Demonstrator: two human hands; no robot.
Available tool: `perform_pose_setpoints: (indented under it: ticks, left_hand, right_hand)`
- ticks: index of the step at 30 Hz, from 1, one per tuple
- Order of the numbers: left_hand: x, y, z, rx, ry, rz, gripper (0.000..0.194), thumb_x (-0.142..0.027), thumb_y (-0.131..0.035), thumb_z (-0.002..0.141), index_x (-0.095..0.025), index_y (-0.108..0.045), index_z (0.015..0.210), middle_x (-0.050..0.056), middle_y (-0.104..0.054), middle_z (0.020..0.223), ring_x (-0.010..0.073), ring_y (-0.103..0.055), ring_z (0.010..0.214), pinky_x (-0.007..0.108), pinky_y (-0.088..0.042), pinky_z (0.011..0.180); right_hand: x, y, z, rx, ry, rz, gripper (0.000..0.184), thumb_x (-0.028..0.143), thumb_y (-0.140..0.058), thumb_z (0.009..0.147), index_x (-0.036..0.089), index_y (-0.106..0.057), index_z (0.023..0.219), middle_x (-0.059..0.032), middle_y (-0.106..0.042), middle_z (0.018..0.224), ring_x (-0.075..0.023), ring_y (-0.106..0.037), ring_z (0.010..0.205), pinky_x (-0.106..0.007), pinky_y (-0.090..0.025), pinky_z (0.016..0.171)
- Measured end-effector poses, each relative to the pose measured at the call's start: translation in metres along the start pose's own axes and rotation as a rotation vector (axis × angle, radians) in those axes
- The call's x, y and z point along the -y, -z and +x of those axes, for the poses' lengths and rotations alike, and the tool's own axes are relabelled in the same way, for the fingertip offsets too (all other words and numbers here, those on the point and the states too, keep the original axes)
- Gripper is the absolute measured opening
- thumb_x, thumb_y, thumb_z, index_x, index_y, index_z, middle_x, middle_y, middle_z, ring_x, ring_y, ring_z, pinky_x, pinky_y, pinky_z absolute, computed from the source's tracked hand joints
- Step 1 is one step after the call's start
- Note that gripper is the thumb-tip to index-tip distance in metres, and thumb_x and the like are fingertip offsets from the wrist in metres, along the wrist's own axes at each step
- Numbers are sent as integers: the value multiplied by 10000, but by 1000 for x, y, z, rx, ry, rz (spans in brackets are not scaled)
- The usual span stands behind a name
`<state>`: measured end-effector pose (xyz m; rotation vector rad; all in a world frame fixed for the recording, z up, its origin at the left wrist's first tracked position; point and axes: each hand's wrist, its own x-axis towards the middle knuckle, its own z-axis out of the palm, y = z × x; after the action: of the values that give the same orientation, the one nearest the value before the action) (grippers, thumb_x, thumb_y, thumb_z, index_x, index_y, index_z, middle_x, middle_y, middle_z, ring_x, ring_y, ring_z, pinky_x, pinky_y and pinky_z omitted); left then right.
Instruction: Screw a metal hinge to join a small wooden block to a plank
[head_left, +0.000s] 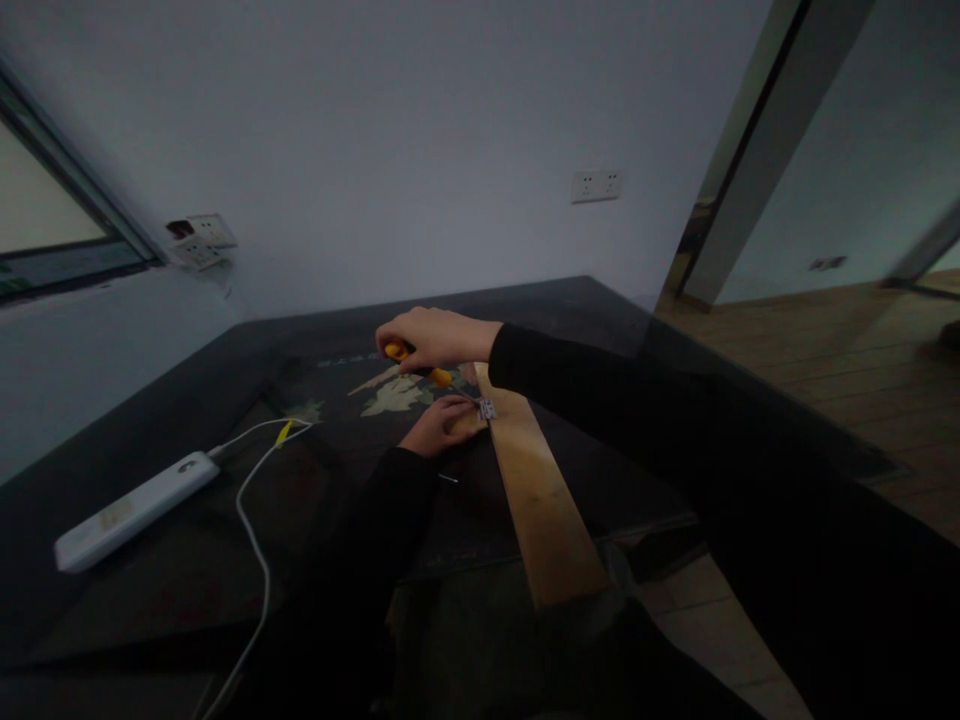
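Observation:
My right hand (431,338) is closed round a screwdriver with an orange and black handle (441,377), its tip pointing down to the right at a small metal hinge (487,409). The hinge lies on a long pale wooden board (547,500) that runs from the dark table's middle toward me and overhangs its near edge. My left hand (437,424) rests on the board's left side beside the hinge, fingers curled and pressed against it. Both arms wear black sleeves.
A white power strip (131,510) with a white cable (255,540) lies at the left of the dark table (225,560). A decorative pattern (390,395) shows on the tabletop. Wall sockets (596,186) sit behind; wooden floor and a doorway lie at the right.

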<state>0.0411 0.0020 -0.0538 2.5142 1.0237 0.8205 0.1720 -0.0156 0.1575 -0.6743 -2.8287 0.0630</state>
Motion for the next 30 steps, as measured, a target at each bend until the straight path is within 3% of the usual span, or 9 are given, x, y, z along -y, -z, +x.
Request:
perform_pose_setpoints:
  ticks: [3,6,10,13,16,21,26,30]
  left_hand:
    - [1,-1,0,-10,-1,-10,469,-330,-696,765,-169,-633,1202,140,-584,1230,277,-541,1165,468,-431,1031]
    - [1,-2,-1,-16,-3,-20,463,-326,-695,766,-180,-634,1200,130,-588,1225,269,-544,1161,466,-430,1032]
    - [2,-2,0,-2,-9,-29,466,-322,-697,763,-189,-631,1204,121,-594,1218,264,-551,1155,466,-429,1032]
    - [2,-1,0,3,-1,-23,467,-317,-701,756,-204,-633,1204,117,-596,1221,270,-552,1153,474,-433,1024]
    - [1,0,0,-1,2,-21,460,-321,-701,754,-207,-640,1196,114,-603,1215,272,-556,1147,473,-436,1020]
    - [-1,1,1,-8,-10,-12,459,-343,-705,754,-208,-648,1189,117,-609,1207,280,-562,1137,472,-438,1017]
    - [-1,1,0,-1,-9,-9,455,-339,-697,764,-209,-644,1197,115,-612,1199,280,-565,1132,472,-439,1014]
    - [1,-1,0,-4,-10,-13,456,-343,-693,768,-196,-644,1197,125,-603,1210,281,-555,1144,479,-433,1019]
  right_hand:
    - [2,-8,-3,-84,-53,-107,329,371,-664,809,164,-620,1061,-107,-646,1098,-225,-590,946,-282,-382,675]
    - [3,-12,-3,-98,-70,-116,398,437,-624,835,158,-592,1117,-127,-619,1148,-235,-585,970,-293,-399,700]
    - [-2,-9,0,12,19,92,389,208,-641,818,159,-548,1193,-108,-599,1235,-196,-557,1056,-293,-407,837]
    - [-5,-5,0,40,70,147,366,65,-597,794,164,-570,1146,-85,-620,1213,-170,-553,1050,-284,-388,878]
    - [-6,-9,-2,-30,34,99,294,155,-642,793,165,-591,1082,-80,-645,1131,-190,-566,988,-289,-389,797]
    - [-6,-20,-4,-140,-46,40,381,307,-692,782,163,-561,1110,-103,-631,1124,-217,-569,976,-284,-382,734]
    - [-9,-23,-5,-64,8,175,409,151,-668,773,162,-534,1159,-98,-629,1168,-198,-583,990,-286,-402,804]
    - [-11,-25,-7,-97,-13,191,385,161,-659,782,165,-534,1147,-105,-633,1165,-203,-585,986,-289,-404,790]
